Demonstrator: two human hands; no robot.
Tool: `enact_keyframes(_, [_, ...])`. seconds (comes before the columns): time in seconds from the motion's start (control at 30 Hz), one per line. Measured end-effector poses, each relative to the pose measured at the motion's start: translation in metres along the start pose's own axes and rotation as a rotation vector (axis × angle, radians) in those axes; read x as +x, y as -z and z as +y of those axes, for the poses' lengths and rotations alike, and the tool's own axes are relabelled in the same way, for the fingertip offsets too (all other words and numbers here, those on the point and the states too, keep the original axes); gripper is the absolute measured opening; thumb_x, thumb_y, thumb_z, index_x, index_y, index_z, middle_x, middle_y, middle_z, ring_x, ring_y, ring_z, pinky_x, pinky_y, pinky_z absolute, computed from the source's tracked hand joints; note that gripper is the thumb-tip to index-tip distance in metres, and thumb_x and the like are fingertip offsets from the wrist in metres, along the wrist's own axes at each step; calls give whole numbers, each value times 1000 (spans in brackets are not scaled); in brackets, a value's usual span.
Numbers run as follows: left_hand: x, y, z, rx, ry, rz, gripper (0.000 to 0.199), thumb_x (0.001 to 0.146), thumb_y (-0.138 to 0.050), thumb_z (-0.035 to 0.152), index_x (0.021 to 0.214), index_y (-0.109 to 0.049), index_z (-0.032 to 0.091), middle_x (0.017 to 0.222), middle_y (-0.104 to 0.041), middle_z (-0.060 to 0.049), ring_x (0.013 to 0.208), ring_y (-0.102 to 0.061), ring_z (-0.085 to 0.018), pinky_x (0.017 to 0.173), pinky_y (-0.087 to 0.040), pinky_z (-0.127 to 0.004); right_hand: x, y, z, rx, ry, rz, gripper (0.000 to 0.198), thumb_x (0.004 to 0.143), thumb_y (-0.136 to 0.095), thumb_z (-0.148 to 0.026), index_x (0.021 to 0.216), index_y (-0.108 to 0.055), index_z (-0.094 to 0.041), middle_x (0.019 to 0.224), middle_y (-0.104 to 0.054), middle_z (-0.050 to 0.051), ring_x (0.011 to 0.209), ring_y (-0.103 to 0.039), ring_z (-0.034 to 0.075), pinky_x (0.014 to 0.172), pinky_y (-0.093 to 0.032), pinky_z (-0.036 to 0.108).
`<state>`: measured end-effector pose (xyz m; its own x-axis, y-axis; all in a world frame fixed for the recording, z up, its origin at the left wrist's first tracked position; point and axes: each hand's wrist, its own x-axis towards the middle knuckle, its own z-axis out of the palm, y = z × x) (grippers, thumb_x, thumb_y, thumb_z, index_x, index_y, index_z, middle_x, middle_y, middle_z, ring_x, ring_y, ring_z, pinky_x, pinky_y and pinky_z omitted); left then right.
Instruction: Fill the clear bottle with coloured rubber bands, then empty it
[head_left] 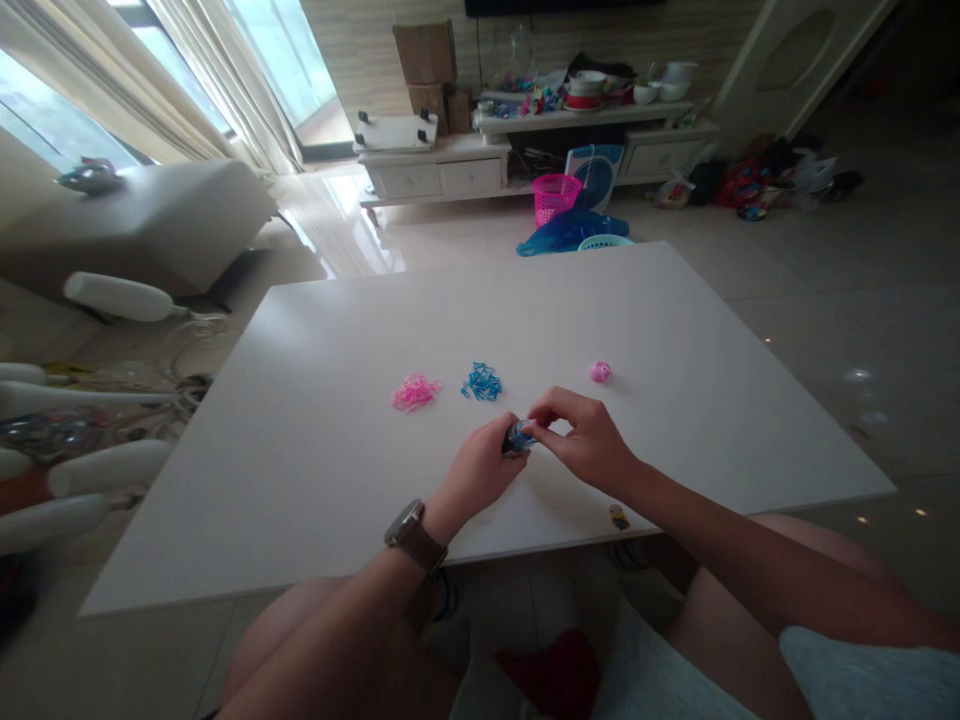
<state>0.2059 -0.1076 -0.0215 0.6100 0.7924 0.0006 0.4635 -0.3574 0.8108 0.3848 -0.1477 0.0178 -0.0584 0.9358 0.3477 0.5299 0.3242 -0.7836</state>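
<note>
Over the near part of the white table (360, 480), my left hand (484, 460) is closed around a small blue and dark object (517, 437), its kind too small to make out. The fingertips of my right hand (574, 430) pinch together at the right end of this object; whether they hold a separate piece there is hidden. Beyond my hands lie a pile of small pink pieces (415, 392) and, to its right, a pile of small blue pieces (481, 382). A round pink item (601, 373) sits farther right, apart from both hands.
A small yellow minion figure or sticker (619, 517) is at the table's near edge, below my right forearm. White bottle-like shapes on a stand (112, 395) are left of the table. Behind it are a pink basket (555, 200) and a low cabinet (442, 175).
</note>
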Motion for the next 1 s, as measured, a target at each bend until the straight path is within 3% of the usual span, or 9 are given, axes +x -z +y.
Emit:
enact_keyframes(0.2, [0,-2,-1,-22,-17,9,15,83,-60,19,98,-59,20,89,-67,-1,80,-58,-17,71,-42,-27,-2,-2,-1,50,-14,-41,5,91,-67,-24,92,-71,-23,82,-71,0,77,-67,15,73,-52,28])
enact_keyframes(0.4, [0,2,2,-71,-4,36,17,82,-62,20,98,-57,19,84,-64,1,74,-55,-15,68,-40,-27,-1,1,-4,17,105,20,12,92,-62,-19,100,-70,-23,95,-71,5,93,-65,19,84,-53,34])
enact_keyframes(0.57, [-1,5,9,-130,7,56,12,85,-63,23,94,-57,18,77,-59,3,71,-51,-13,67,-39,-25,1,4,-4,-52,117,44,15,90,-59,-14,99,-66,-23,94,-68,4,89,-60,19,80,-51,35])
enact_keyframes(0.73, [-1,6,13,-195,3,96,11,84,-63,23,89,-54,18,73,-56,4,69,-48,-11,65,-38,-23,-1,3,-2,-36,122,-63,14,86,-61,-14,95,-67,-22,99,-64,5,95,-60,21,86,-51,38])
enact_keyframes(1.0, [-3,0,8,-171,-69,64,11,83,-61,16,90,-54,19,82,-65,1,72,-54,-13,68,-40,-25,-8,3,-8,-230,177,-340,12,83,-72,-27,92,-68,-20,141,-51,11,128,-42,32,110,-40,52])
